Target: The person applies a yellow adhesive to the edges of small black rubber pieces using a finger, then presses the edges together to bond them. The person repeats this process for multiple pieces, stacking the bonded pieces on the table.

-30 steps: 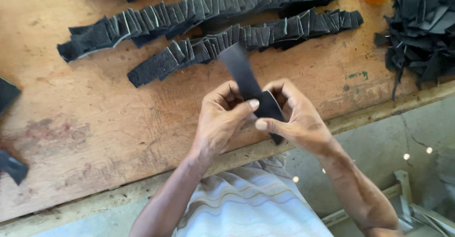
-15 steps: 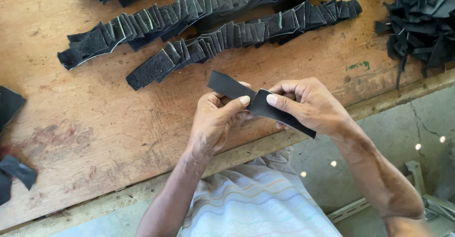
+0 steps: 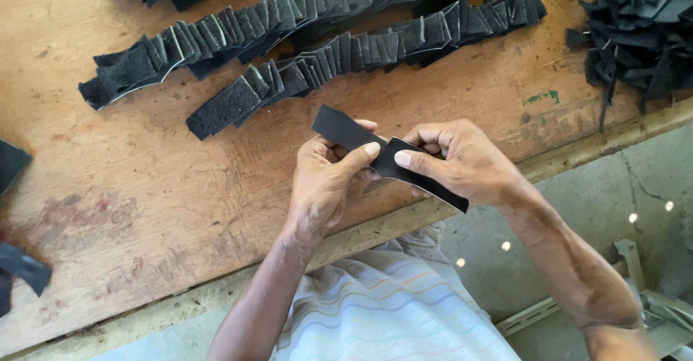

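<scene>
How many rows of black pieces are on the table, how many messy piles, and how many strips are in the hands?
Rows of overlapped black pieces: 3
Loose heap of black scraps: 1
Black strip held by the left hand and right hand: 1
Stray black scraps at the left table edge: 2
Total: 7
</scene>
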Demonstrator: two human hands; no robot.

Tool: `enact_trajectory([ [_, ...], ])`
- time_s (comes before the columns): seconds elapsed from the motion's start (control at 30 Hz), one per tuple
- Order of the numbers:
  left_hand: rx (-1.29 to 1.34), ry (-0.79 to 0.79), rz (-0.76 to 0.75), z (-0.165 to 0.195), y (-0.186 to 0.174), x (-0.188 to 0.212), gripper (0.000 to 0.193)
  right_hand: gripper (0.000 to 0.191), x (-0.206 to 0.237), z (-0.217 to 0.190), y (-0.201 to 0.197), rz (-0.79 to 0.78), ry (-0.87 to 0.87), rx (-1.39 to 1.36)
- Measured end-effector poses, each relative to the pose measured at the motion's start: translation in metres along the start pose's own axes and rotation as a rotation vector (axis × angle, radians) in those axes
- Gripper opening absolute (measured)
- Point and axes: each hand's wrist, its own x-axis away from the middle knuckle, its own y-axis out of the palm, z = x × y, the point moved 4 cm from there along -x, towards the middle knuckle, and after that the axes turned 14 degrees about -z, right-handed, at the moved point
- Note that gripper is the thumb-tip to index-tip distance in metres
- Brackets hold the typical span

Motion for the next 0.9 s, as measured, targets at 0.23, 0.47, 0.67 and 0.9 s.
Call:
enact_trajectory([
  [0.23,0.044,0.014,0.033,-0.004,-0.001,0.004,0.024,0.024,0.000,0.008,0.000,0.060,-0.062,-0.068],
  [0.47,0.014,0.047,0.018,-0.004,-0.001,0.002,0.022,0.024,-0.002,0.014,-0.001,0.072,-0.062,-0.094],
  [0.67,-0.055,0.061,-0.004,-0.002,0.000,0.002,0.019,0.023,-0.005,0.018,-0.004,0.061,-0.060,-0.102],
  [0.9,-0.116,0.050,-0.001,0.000,0.003,0.005,0.018,0.022,-0.007,0.020,-0.006,0.035,-0.070,-0.123],
])
